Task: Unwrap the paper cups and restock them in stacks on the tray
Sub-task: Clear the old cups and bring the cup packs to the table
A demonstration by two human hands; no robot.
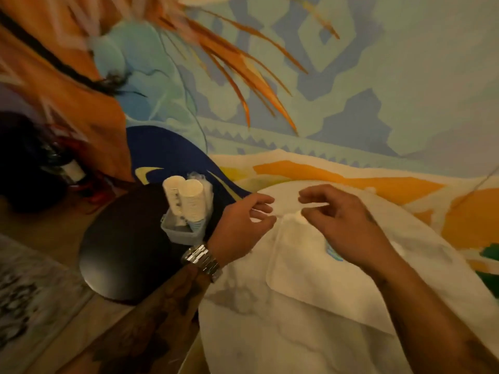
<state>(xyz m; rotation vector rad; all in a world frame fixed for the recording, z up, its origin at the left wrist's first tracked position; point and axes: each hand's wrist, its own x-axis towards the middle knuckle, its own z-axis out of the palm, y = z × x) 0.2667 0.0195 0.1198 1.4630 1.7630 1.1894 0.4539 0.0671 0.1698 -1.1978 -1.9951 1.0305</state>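
A person is working over a white marbled tabletop (270,341), seen from above through a head camera. Both bare hands are hovering near the tabletop's far edge, close together but not touching.

The left hand (240,228), wearing a silver wristwatch (202,261), is curling its fingers, with thumb and fingertips pinching what looks like the edge of a thin clear wrapper (316,205). The right hand (348,225) is pinching the same film between thumb and forefinger, and its other fingers are curling loosely. The picture is blurred, so the film is showing only as a pale strip between the fingertips.

Directly beneath the right hand, a white paper cup (334,253) with a blue print is sitting on a white sheet (310,287) that is spread across the tabletop. The hand is hiding most of the cup, so it is hard to tell whether the cup is upright or lying down.

To the left, a dark round table (121,252) is carrying a small grey tray (176,234) at its right edge, just beside the left wrist. Two stacks of paper cups (189,201) are standing side by side in the tray, touching. Crumpled clear plastic (202,182) is lying just behind them. A painted wall (351,90) in blue and orange is filling the background.
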